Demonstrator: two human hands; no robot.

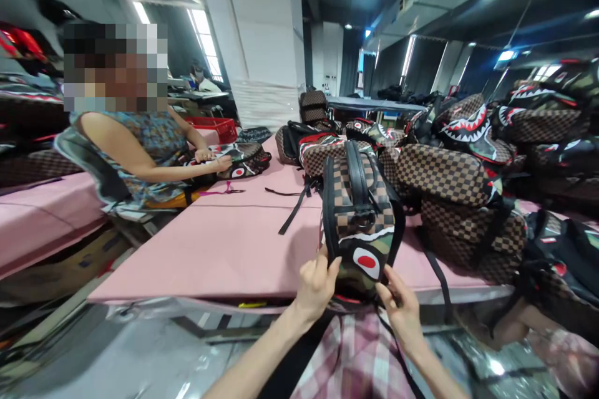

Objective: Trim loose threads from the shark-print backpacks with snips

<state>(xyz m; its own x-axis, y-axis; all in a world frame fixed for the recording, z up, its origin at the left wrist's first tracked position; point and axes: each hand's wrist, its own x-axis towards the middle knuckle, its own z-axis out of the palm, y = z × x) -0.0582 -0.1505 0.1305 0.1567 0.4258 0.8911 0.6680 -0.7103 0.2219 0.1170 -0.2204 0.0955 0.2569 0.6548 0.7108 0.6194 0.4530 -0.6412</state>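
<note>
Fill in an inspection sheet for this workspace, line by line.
Surface: table with pink cover.
Job's things: checkered backpack with camouflage panel and red-and-white eye patch, at the near edge.
Clutter: checkered bags piled right; black strap and purple ribbon on the cover.
Hands: left hand grips the backpack's left edge; right hand touches its right side, grip unclear.
Cables: none certain; thin dark line crosses the cover, cord or seam unclear.
Surroundings: seated co-worker left, red crate, white pillar.
</note>
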